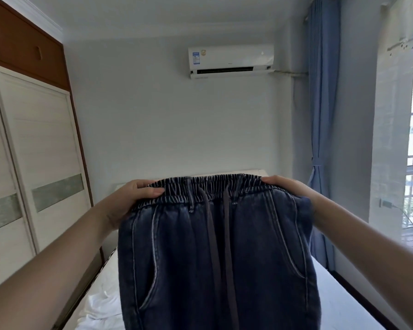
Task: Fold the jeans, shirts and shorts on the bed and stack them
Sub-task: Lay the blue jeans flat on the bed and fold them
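Denim, dark blue and faded at the seams: a pair of elastic-waisted jeans (pixel 215 253) is held up in the air in front of the person, above the white-sheeted bed (pixel 339 294), front side toward the camera. Waistband is pinched at both ends, the left hand (pixel 131 198) clamped on the left corner with the thumb laid over the gathered elastic, the right hand (pixel 286 186) curled over the right corner; the hands are well apart, so the band is stretched nearly flat. Two grey drawstring cords (pixel 219 234) hang down the middle. Legs fall out of view below the frame, so their lie cannot be told. A rumpled white garment or sheet fold (pixel 100 306) is seen on the bed at lower left; which it is cannot be told. Judged step: the jeans are being straightened before the first fold. To do it well, tension at the waistband should be kept even, the cords tucked or left centred so no lump is folded in, and the garment lowered flat onto a bare part of the bed rather than onto the rumpled cloth. One leg should then be laid over the other along the centre seam, side seams matched. Risk: twisted legs, unseen here, would be folded in if not checked.
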### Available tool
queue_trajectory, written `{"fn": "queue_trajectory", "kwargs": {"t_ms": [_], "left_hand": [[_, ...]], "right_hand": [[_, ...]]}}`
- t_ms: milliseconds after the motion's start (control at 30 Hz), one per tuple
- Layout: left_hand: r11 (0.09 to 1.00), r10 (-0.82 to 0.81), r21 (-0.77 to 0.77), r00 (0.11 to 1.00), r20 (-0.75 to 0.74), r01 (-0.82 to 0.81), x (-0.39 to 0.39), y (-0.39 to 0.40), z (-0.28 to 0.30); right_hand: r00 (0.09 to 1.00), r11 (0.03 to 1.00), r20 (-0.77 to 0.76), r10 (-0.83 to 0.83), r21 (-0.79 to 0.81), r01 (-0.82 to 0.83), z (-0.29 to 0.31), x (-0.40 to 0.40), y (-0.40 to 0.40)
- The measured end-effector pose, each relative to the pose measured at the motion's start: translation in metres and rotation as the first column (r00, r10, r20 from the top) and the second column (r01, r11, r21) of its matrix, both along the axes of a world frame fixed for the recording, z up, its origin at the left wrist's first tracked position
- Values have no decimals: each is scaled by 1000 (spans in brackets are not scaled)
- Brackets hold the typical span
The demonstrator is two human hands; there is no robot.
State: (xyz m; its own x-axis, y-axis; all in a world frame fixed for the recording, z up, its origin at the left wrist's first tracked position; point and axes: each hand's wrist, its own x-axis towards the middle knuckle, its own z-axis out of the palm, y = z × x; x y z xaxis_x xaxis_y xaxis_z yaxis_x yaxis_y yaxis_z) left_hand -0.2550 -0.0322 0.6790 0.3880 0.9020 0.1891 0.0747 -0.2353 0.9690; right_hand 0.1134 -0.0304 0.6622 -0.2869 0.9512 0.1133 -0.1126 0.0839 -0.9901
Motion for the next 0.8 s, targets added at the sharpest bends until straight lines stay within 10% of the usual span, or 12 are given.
{"fn": "queue_trajectory", "kwargs": {"t_ms": [500, 800], "left_hand": [[814, 454, 417, 891, -24, -404, 92, -16, -13], [905, 408, 36, 891, 200, -423, 105, -10, -35]], "right_hand": [[798, 827, 387, -462, 512, 232, 5, -74, -20], [925, 893, 173, -339, 368, 258, -22, -81, -27]]}}
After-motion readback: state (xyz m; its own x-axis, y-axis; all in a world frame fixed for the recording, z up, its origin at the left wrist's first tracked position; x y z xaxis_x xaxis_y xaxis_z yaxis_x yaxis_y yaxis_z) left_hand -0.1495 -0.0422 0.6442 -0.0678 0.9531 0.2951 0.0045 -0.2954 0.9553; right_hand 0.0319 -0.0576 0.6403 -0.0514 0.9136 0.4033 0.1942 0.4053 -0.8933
